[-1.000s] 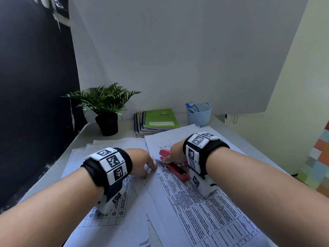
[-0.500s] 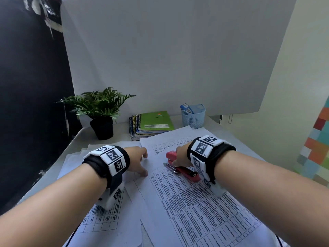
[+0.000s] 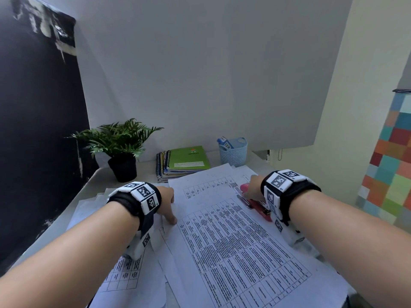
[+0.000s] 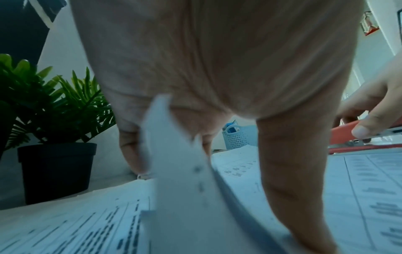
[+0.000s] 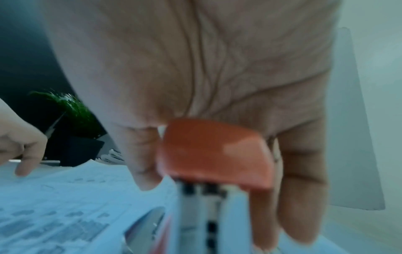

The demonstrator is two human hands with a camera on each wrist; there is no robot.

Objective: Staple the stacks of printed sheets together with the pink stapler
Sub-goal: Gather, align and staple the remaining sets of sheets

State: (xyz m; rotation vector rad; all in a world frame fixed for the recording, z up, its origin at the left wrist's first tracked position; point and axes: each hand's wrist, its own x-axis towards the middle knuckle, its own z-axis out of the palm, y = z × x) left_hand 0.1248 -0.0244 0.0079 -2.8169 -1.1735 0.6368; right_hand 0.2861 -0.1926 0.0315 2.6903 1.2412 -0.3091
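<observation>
Stapler (image 3: 255,202): glossy pink, seemingly wedge-shaped.

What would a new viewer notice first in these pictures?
First, the pink stapler gripped by the right hand on the right side of the printed sheets that cover the table. Next, the left hand pressing fingers on the sheets' left edge, then the green potted plant at the back left.

Your right hand (image 5: 217,77) wraps the pink stapler (image 5: 214,151), thumb and fingers curled down either side above the printed sheets (image 5: 54,206), with your left hand (image 5: 19,147) and a blurred potted plant (image 5: 74,130) beyond.
</observation>
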